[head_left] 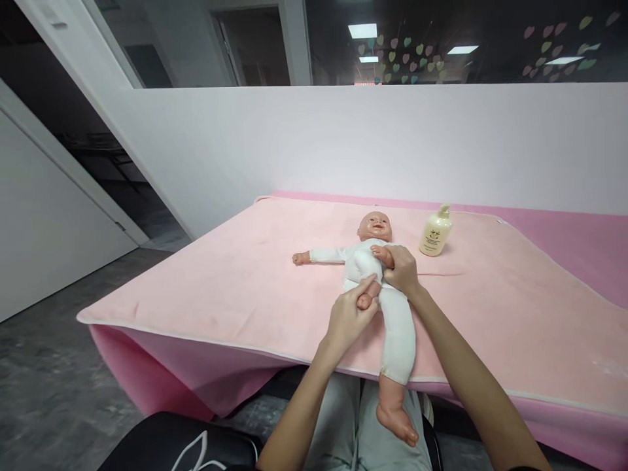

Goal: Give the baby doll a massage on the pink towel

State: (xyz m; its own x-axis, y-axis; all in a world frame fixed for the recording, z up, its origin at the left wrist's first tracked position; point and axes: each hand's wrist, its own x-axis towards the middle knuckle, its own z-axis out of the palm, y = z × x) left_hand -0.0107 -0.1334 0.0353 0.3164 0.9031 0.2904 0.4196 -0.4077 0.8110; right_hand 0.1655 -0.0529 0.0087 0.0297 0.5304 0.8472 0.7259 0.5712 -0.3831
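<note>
A baby doll in a white cloth suit lies on its back on a pink blanket, its head away from me. My left hand is closed around the doll's foot, with that leg folded up against the body. Higher up, my right hand grips the doll's arm near its small hand, over the chest. The doll's other leg stretches toward me, its bare foot past the blanket's front edge. Its other arm points out to the left.
A pale yellow pump bottle stands on the blanket, right of the doll's head. Behind the table rises a white wall with windows above. A black chair with a white cable is at lower left.
</note>
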